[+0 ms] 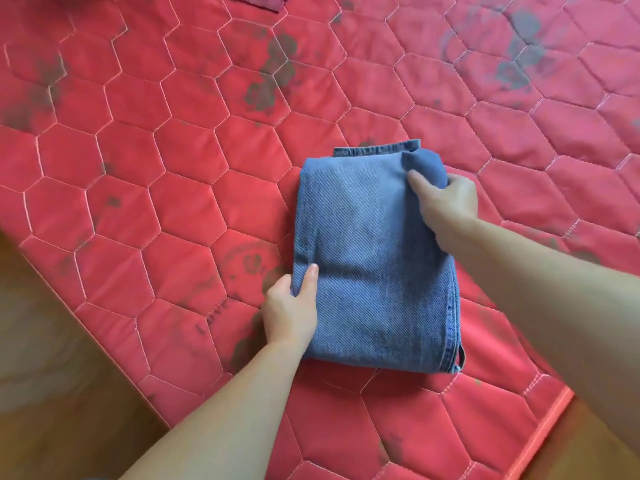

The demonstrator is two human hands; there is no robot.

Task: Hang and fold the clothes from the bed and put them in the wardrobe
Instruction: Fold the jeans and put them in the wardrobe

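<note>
The bed (173, 150) fills nearly everything in front of me, its red quilted cover stitched in hexagons and smudged with grey marks, and one corner of it points back toward my feet with wooden floor (52, 375) showing beyond the edge. On the cover, near that corner, lie the folded jeans (374, 271), a thick blue denim bundle whose long axis runs away from me, with the hem end peeking out at the far side and the rounded fold nearest me.

The bundle sits between my two arms, so both reach it without stretching. My left hand (291, 313) takes the near left edge, thumb laid on top and fingers tucked out of sight under the denim. My right hand (446, 202) holds the far right corner, thumb pressing on top while the fingers curl round the edge. The left hand is nearer my body, the right further out, so the grip is diagonal across the bundle (good for a level lift, I judge).

At the far top edge a scrap of dark red cloth (256, 0) shows. The wardrobe is not in view.
</note>
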